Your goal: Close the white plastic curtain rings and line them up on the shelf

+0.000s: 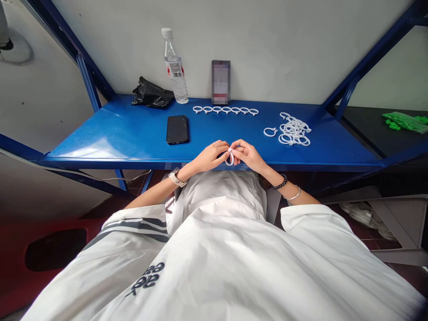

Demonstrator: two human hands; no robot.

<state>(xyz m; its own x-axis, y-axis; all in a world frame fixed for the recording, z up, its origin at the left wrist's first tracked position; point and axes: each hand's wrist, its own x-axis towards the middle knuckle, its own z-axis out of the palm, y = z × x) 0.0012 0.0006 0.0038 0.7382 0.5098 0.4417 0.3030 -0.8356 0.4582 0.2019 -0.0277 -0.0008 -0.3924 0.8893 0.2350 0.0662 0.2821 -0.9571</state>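
Observation:
Between my two hands, just above the front edge of the blue table (143, 154), is a white plastic ring (229, 161) with a small clasp at its top. My left hand (213, 154) pinches it from the left, and my right hand (246, 154) grips the clasp area from the right. Fingertips partly hide the clasp. Beyond them, a row of several similar white rings (226, 110) lies side by side. To the right sits a loose heap of white rings (293, 129), with one single ring (270, 132) just left of it.
A black phone (177, 129) lies flat left of my hands. Along the wall stand a clear water bottle (177, 73), a crumpled black plastic bag (152, 92) and an upright blurred device (221, 82). A green packet (405, 121) rests on the dark surface at far right.

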